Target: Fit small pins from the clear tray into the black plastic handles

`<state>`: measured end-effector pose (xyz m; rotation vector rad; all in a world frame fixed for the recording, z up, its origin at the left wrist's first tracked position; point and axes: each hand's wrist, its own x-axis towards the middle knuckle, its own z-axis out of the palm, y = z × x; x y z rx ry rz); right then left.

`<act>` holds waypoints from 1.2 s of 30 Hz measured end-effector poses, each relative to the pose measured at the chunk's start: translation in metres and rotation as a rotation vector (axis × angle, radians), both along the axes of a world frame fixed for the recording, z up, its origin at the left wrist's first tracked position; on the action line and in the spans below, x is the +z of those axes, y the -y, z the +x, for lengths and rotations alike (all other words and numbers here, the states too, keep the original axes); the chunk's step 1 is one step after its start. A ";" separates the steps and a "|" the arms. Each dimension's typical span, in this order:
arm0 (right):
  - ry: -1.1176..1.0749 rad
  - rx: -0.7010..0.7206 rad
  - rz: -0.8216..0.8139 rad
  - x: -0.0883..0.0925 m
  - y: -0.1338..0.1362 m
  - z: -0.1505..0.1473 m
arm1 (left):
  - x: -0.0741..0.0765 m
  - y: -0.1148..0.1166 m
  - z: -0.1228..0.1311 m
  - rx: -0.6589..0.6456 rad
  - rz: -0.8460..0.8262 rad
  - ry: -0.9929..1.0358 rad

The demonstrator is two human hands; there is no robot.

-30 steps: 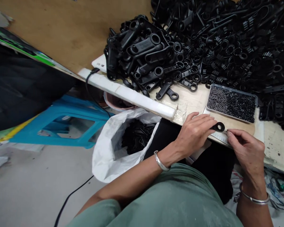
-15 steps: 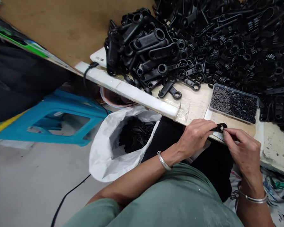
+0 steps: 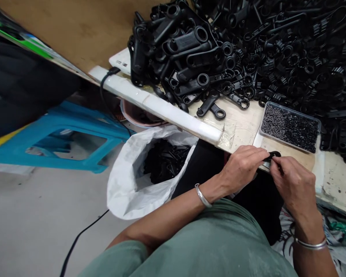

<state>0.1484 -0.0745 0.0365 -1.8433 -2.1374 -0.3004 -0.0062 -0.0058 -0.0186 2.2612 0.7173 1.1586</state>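
Note:
At the table's front edge my left hand (image 3: 243,165) is closed on a black plastic ring-ended arm (image 3: 274,154). My fingers cover most of that arm. The fingertips of my right hand (image 3: 295,184) are pinched against its right end; any small piece between them is hidden. Just beyond my hands, a clear shallow box (image 3: 290,127) holds tiny metal-grey pieces on its left and small black pieces on its right. Two similar ring-ended arms, one a black arm (image 3: 208,103), lie crossed to the left of the box.
A large heap of black plastic parts (image 3: 276,57) covers the table's back and right. A white strip (image 3: 155,105) runs along the front edge. Below are a white sack (image 3: 123,188) containing black parts, a pinkish tub (image 3: 127,111) and a blue stool (image 3: 60,134). A black cable (image 3: 77,238) crosses the floor.
My right fingers have closed in over the arm's ring end, hiding more of it. The view has shifted slightly; my left hand keeps its grip.

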 end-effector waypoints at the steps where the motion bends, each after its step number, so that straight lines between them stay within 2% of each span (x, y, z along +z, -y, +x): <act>1: 0.011 -0.028 -0.007 0.000 0.000 -0.002 | 0.000 0.000 0.000 -0.003 -0.007 -0.007; 6: -0.123 -0.189 -0.009 -0.005 0.002 -0.009 | 0.000 -0.001 0.000 -0.002 -0.024 -0.001; 9: -0.384 -0.296 -0.065 -0.005 0.003 -0.005 | 0.000 -0.002 0.000 -0.008 -0.001 0.041; 13: -0.856 -0.398 -0.210 0.001 0.000 0.001 | 0.001 -0.002 0.000 -0.002 0.021 0.080; 16: -1.010 -0.437 -0.251 0.005 -0.004 0.001 | 0.000 -0.001 0.001 -0.002 0.019 0.065; 20: -1.002 -0.493 -0.265 0.006 -0.004 -0.002 | -0.001 -0.001 0.000 -0.004 0.002 0.053; 26: -0.806 -0.529 -0.269 0.000 0.001 -0.003 | 0.000 -0.001 0.000 0.000 0.028 0.076; 36: -0.685 -0.595 -0.267 0.000 -0.003 -0.009 | -0.001 -0.002 0.002 0.002 0.058 0.132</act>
